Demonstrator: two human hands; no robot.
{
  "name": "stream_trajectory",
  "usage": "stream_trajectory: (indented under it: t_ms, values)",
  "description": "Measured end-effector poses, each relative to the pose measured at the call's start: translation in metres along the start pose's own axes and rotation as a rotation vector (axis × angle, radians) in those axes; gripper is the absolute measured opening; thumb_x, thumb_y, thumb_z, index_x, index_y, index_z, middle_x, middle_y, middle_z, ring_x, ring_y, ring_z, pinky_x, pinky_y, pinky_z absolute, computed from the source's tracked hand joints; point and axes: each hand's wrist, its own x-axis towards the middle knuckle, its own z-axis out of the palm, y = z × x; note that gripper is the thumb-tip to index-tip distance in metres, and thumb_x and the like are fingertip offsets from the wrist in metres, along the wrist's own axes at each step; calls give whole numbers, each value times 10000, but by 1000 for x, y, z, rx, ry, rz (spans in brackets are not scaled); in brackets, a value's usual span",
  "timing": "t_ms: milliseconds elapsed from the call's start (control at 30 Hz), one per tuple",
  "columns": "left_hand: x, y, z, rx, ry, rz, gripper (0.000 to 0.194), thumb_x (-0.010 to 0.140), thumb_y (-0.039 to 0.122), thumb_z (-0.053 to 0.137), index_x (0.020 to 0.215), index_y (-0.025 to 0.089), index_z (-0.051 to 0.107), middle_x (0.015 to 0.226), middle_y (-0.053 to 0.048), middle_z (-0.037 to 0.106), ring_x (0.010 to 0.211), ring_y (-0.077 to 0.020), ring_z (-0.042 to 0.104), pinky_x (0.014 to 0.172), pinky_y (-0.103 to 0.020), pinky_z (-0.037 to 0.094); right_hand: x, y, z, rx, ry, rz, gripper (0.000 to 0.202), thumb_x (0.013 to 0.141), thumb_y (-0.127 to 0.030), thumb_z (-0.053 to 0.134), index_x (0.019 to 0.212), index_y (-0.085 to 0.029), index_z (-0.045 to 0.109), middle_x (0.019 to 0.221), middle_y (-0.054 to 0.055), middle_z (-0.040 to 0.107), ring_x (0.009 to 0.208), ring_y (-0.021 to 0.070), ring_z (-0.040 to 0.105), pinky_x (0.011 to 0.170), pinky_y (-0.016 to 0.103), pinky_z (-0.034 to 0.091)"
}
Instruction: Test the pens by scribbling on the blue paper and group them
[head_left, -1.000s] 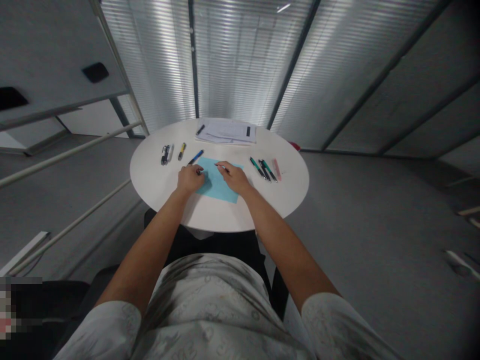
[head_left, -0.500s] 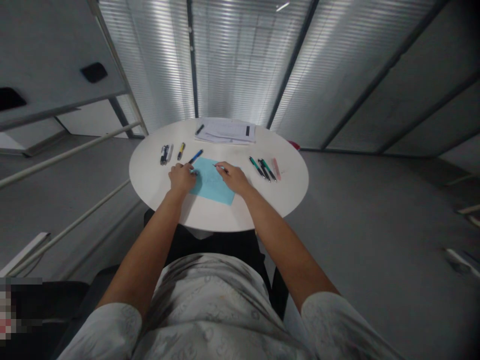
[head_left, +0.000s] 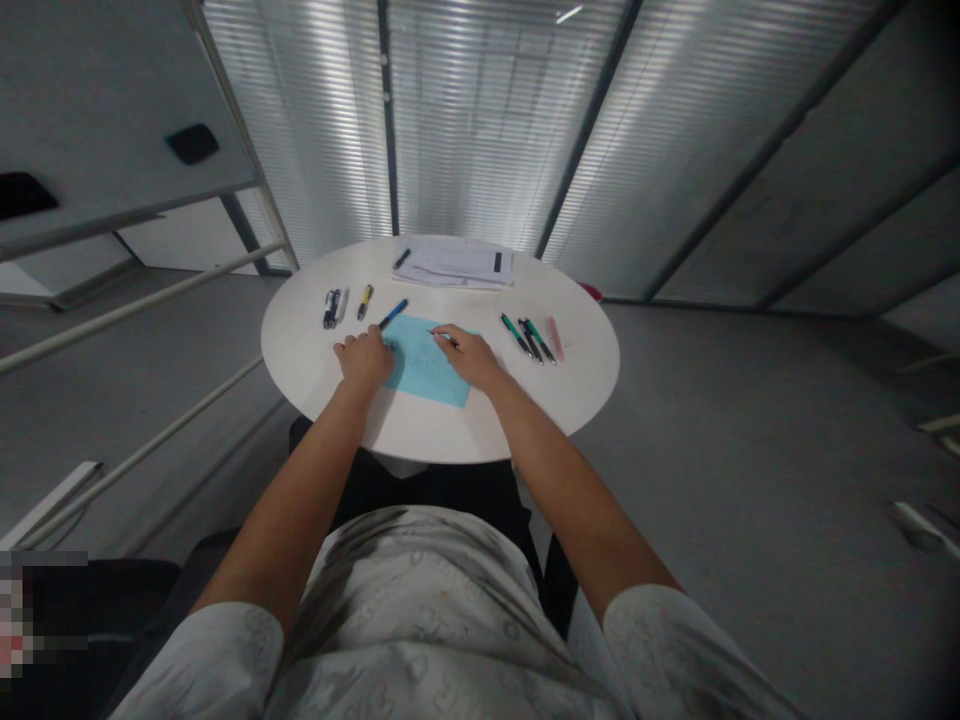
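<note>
A light blue sheet of paper [head_left: 427, 375] lies at a slant near the front of the round white table. My right hand [head_left: 471, 357] is closed around a thin dark pen [head_left: 452, 343], its tip on or just over the upper part of the sheet. Faint marks show on the paper, too small to read. On the sheet's left edge rests my left hand [head_left: 365, 358], palm down with the fingers apart. A small dark detail by its thumb side is too small to make out. Just beyond those fingers lies a blue pen [head_left: 394, 313].
Several green and black pens [head_left: 529, 340] lie at the right beside a pink strip-like item [head_left: 555, 339]. A yellow pen [head_left: 365, 302] and dark pens [head_left: 331, 309] lie at the left. White papers [head_left: 454, 262] with a dark pen [head_left: 402, 258] are stacked at the table's [head_left: 420, 440] far edge.
The whole view has shifted very slightly. The left fingers have moved a little on the sheet's edge; the right hand keeps its hold on the pen at almost the same spot.
</note>
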Motion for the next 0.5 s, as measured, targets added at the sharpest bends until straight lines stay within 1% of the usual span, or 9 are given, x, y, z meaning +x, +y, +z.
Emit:
stream_trajectory:
  t_ms: [133, 200, 300, 400, 500]
  values:
    - [5, -4, 3, -129, 41, -12, 320, 895, 255, 532, 1161, 138, 667, 1155, -288, 715, 1215, -473, 604, 1032, -636, 360, -1, -1, 0, -3, -2, 5, 377, 1048, -485, 481, 1269, -290, 717, 866, 3, 741, 755, 172, 667, 762, 281, 483]
    - [9, -5, 3, -174, 84, -19, 276, 880, 241, 543, 1097, 153, 691, 1109, -268, 730, 1170, -462, 626, 1007, -620, 394, -1, -1, -1, -7, -5, 8, 379, 1049, -489, 481, 1270, -293, 717, 873, 3, 745, 765, 172, 672, 767, 282, 486]
    - [13, -8, 4, -268, 142, -3, 238, 880, 229, 544, 1043, 182, 710, 1023, -194, 753, 1079, -380, 672, 955, -508, 460, -1, 0, 0, -12, -8, 5, 380, 1051, -488, 483, 1277, -292, 718, 883, 5, 751, 782, 175, 679, 775, 284, 490]
    - [15, -9, 6, -459, 200, 80, 277, 897, 245, 532, 1103, 198, 712, 909, -95, 748, 918, -264, 697, 875, -383, 498, 0, 2, 1, -18, -3, -21, 388, 1056, -486, 476, 1289, -293, 719, 954, 21, 772, 823, 187, 689, 808, 301, 503]
    - [14, -7, 7, -667, 259, 171, 323, 903, 271, 532, 1167, 191, 701, 829, -39, 728, 775, -190, 674, 796, -318, 509, 0, 3, 2, -39, -7, -50, 392, 1064, -483, 467, 1319, -308, 708, 1078, 31, 788, 897, 201, 701, 876, 326, 518]
